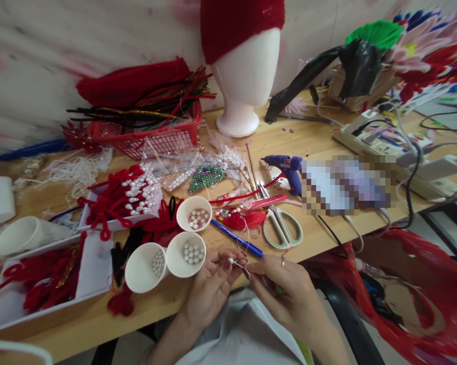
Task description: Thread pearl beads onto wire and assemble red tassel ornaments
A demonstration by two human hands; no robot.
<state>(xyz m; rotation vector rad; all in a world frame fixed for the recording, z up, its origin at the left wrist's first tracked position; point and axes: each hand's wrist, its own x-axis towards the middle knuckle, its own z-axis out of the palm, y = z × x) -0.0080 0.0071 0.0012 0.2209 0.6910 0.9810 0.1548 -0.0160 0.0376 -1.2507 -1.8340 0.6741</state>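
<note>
At the table's front edge, above my lap, my left hand [215,279] pinches a small white pearl bead [231,260] between thumb and fingertips. A thin pale strand [239,264], wire or thread, runs from the bead to my right hand [283,289], whose thumb and fingers are closed on it. A ring shows on one right finger. Close to my left hand stand white paper cups: one with silvery beads [194,252], another with small grey beads [159,263], and a third with pink and cream beads [200,219]. A blue pen [238,238] lies just beyond my fingers.
Scissors [279,223] and a blue glue gun [287,167] lie ahead of my right hand. White boxes with red fuzzy pieces [49,284] are at left. Behind stand a red basket [148,139] and a white foam head [247,71]. A power strip [388,157] and cables lie right.
</note>
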